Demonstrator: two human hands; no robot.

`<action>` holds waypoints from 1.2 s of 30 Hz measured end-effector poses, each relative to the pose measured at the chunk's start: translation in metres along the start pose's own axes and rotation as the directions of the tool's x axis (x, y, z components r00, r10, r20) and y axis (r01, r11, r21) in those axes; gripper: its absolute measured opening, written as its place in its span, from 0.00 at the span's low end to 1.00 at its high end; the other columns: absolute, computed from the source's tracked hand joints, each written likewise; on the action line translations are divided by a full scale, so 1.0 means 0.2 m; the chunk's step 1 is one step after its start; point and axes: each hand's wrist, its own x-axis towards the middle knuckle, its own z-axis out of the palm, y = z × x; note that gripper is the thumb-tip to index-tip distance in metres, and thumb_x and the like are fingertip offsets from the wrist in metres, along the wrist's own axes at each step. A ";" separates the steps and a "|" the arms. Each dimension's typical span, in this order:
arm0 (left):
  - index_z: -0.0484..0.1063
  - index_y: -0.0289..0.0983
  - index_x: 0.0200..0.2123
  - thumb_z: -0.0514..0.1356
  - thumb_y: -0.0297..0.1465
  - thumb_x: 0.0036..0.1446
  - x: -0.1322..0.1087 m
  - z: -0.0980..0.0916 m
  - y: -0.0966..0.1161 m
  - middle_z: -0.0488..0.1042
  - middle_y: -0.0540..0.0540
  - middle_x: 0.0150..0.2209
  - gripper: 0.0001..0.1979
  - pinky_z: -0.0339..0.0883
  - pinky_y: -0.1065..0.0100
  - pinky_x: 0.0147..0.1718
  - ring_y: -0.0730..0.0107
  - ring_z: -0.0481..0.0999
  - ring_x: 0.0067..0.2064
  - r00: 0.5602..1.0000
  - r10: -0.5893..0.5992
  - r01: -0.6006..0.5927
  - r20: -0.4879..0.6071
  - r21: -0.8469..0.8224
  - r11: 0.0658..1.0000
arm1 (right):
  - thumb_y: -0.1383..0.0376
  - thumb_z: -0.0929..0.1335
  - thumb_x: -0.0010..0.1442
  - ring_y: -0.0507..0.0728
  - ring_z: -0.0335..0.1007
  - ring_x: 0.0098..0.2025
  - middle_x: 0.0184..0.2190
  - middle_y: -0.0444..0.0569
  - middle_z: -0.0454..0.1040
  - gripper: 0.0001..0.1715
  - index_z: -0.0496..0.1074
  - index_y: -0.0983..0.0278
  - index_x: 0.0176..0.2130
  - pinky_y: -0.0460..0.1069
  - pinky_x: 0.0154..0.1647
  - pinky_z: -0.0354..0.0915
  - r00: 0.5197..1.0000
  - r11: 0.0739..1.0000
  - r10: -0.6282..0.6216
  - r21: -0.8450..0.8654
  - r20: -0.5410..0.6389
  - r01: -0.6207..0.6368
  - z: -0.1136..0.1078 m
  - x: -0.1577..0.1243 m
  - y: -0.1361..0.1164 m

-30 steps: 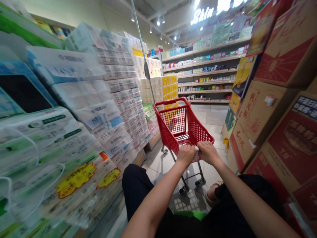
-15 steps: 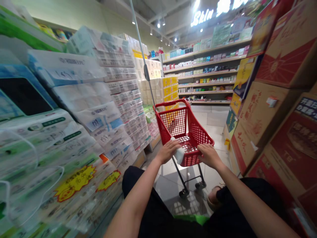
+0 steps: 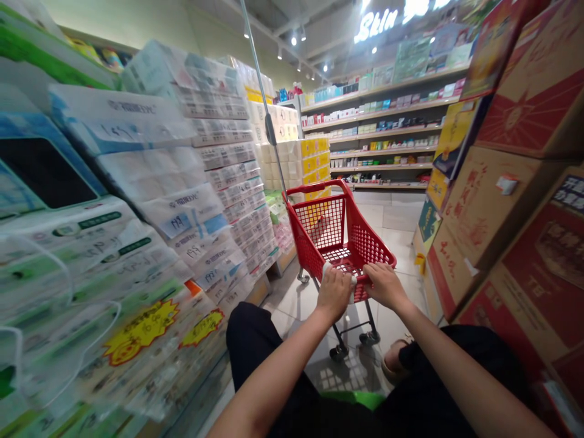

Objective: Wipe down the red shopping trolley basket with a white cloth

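Note:
A small red plastic shopping cart stands on the tiled aisle floor in front of me. My left hand presses a white cloth onto the cart's near rim, fingers curled over it. Just to its right, my right hand grips the same rim with fingers closed over the edge. The basket looks empty inside. A thin metal pole rises from the cart's far left corner. My legs in black trousers are bent low under my arms.
Stacked packs of tissue paper with yellow price tags wall the left side. Red and brown cartons are piled close on the right. Shelves of small products line the far wall. Pale floor tiles run beyond the cart.
My left hand slid with the cloth from the cart's left side back onto the near rim, close to my right hand. The right hand stayed on the rim.

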 end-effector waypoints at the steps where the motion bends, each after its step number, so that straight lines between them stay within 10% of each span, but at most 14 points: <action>1: 0.66 0.35 0.42 0.51 0.35 0.65 0.02 0.01 0.03 0.70 0.39 0.40 0.10 0.61 0.48 0.53 0.55 0.70 0.47 1.000 -0.016 0.016 0.016 0.012 1.000 | 0.69 0.65 0.47 0.58 0.61 0.38 0.33 0.47 0.70 0.11 0.63 0.60 0.35 0.51 0.42 0.51 1.000 1.000 0.000 -0.002 -0.002 0.000 0.00 0.00 0.00; 10: 0.68 0.33 0.36 0.48 0.40 0.67 0.13 0.01 0.04 0.72 0.42 0.29 0.17 0.63 0.63 0.34 0.61 0.74 0.33 0.989 0.060 -0.062 0.136 0.011 0.998 | 0.69 0.65 0.49 0.57 0.61 0.38 0.31 0.46 0.69 0.08 0.62 0.61 0.33 0.51 0.43 0.51 1.000 1.000 -0.005 0.025 -0.004 0.005 0.00 -0.01 0.02; 24: 0.56 0.42 0.62 0.48 0.33 0.68 -0.03 -0.14 -0.33 0.69 0.46 0.55 0.20 0.51 0.58 0.63 0.67 0.65 0.58 0.889 0.444 -0.419 0.113 -0.191 0.888 | 0.67 0.66 0.51 0.58 0.63 0.41 0.36 0.47 0.72 0.10 0.65 0.61 0.37 0.51 0.44 0.52 0.999 0.997 -0.052 0.063 0.006 0.052 -0.01 -0.04 0.03; 30: 0.63 0.43 0.57 0.48 0.39 0.67 0.04 -0.18 -0.52 0.61 0.48 0.61 0.18 0.43 0.55 0.67 0.66 0.54 0.65 0.950 0.280 -0.238 0.134 -0.265 0.934 | 0.66 0.66 0.52 0.59 0.64 0.41 0.37 0.48 0.72 0.11 0.65 0.60 0.38 0.52 0.45 0.52 0.999 0.995 -0.046 0.087 0.008 0.045 0.01 -0.04 0.04; 36: 0.68 0.39 0.48 0.50 0.43 0.65 0.05 -0.16 -0.41 0.65 0.44 0.55 0.17 0.48 0.53 0.65 0.60 0.54 0.65 0.993 0.088 -0.063 0.079 -0.273 0.960 | 0.66 0.66 0.52 0.59 0.64 0.41 0.38 0.48 0.72 0.12 0.65 0.61 0.40 0.52 0.45 0.52 1.000 0.998 -0.015 0.061 -0.004 0.015 0.02 -0.03 0.02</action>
